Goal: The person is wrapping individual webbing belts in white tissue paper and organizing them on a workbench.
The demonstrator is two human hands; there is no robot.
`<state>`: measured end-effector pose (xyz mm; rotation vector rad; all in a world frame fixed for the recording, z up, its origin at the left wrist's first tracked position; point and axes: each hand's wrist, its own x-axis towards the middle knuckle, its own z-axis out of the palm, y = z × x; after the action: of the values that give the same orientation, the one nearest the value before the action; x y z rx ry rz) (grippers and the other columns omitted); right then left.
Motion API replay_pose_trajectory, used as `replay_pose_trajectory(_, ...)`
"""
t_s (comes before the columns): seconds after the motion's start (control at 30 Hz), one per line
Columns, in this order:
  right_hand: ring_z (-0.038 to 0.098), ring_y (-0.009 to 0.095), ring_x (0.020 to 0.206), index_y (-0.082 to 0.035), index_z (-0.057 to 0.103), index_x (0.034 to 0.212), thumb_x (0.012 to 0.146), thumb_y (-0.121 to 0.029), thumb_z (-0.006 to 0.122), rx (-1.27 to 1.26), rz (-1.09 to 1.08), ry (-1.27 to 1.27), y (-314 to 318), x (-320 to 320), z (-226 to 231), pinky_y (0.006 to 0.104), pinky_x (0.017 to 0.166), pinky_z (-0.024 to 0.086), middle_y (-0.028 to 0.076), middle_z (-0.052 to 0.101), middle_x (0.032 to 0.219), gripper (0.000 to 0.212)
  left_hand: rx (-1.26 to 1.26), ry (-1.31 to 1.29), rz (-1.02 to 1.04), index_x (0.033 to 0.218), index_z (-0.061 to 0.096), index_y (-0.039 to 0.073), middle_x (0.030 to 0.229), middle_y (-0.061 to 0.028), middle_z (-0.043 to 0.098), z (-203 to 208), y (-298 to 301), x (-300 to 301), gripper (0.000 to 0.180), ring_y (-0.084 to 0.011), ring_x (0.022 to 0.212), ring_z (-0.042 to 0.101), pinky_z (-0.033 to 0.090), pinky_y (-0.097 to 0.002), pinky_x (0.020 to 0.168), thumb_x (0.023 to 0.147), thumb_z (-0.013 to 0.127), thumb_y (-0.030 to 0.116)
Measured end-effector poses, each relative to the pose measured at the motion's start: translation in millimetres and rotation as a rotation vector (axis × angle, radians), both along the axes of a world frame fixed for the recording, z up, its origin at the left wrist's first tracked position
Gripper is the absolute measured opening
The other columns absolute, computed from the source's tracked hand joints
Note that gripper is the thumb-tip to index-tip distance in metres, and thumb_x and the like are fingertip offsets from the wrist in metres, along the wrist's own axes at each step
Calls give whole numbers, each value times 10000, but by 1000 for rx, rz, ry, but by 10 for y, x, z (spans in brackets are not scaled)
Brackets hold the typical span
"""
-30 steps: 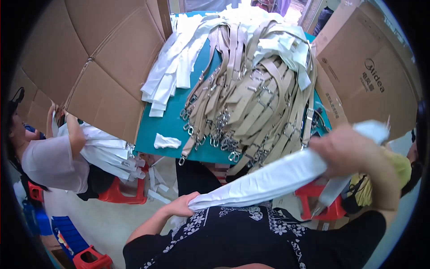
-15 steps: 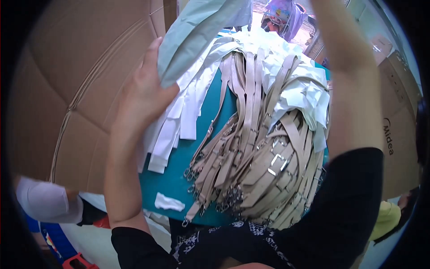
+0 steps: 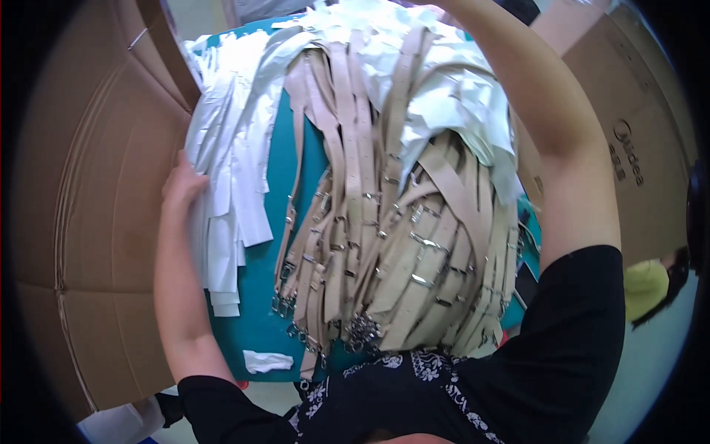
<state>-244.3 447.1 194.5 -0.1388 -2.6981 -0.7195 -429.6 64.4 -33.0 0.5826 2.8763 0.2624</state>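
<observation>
My left hand [image 3: 183, 183] is at the left edge of a bundle of long white strips [image 3: 229, 155], its thumb over them and its other fingers partly hidden; it seems closed around that edge. The strips look like paper or thin plastic wrapping and hang toward me. My right forearm [image 3: 551, 96] reaches past the far edge of the view, and the hand is cut off there. Between my arms lies a large heap of beige straps [image 3: 429, 259] with metal buckles and clasps. White wrapping [image 3: 451, 111] covers the far ends of the straps.
The heap rests on a green tabletop [image 3: 259, 292]. A crumpled white scrap [image 3: 268, 362] lies near its front edge. Tall cardboard [image 3: 111, 222] stands close on the left, and a cardboard box [image 3: 629, 148] on the right. Someone in yellow [image 3: 646, 288] is at the far right.
My left hand has moved down and left to the strip bundle. The large pale sheet it held up is no longer seen raised. My right arm has swung inward, and the view has shifted.
</observation>
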Motion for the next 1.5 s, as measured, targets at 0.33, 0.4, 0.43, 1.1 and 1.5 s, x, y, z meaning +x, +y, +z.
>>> replay_pose_trajectory(0.33,609,205,700,-116,651,938,794,-263,639,-354,-194,101,-572,2831,-515,320,644,479,71,645,792,205,311,510,-418,1340,315,91,1178,-198,492,231,183,896,718,-320,1018,540,448,-406,842,768,648,368)
replay_pose_trajectory(0.4,610,159,663,-102,666,898,790,-281,647,-604,-340,111,-612,3278,-784,278,623,479,54,653,760,210,639,147,-508,1298,386,72,988,-141,562,519,481,1647,628,-218,870,569,461,-355,772,785,659,312)
replay_pose_trajectory(0.43,613,161,672,-96,664,901,788,-276,647,-672,-355,111,-629,3442,-917,282,624,480,56,656,769,213,747,-1,-549,1286,403,64,947,-114,566,594,502,1912,601,-183,831,564,459,-334,755,790,662,281)
replay_pose_trajectory(1.1,79,475,1314,-98,-6,1423,536,-589,734,-882,-666,59,-130,2095,-1681,688,945,203,197,37,1468,1255,673,23,-809,1020,613,34,979,-145,611,1116,1579,3309,393,-267,901,597,468,-348,751,796,622,357)
replay_pose_trajectory(1.5,607,327,919,-17,656,914,685,-271,624,-779,-587,262,921,1417,-1639,384,782,481,191,629,974,344,843,-68,-701,1017,604,7,920,-118,612,784,1098,2747,339,-198,821,587,463,-298,741,786,658,248)
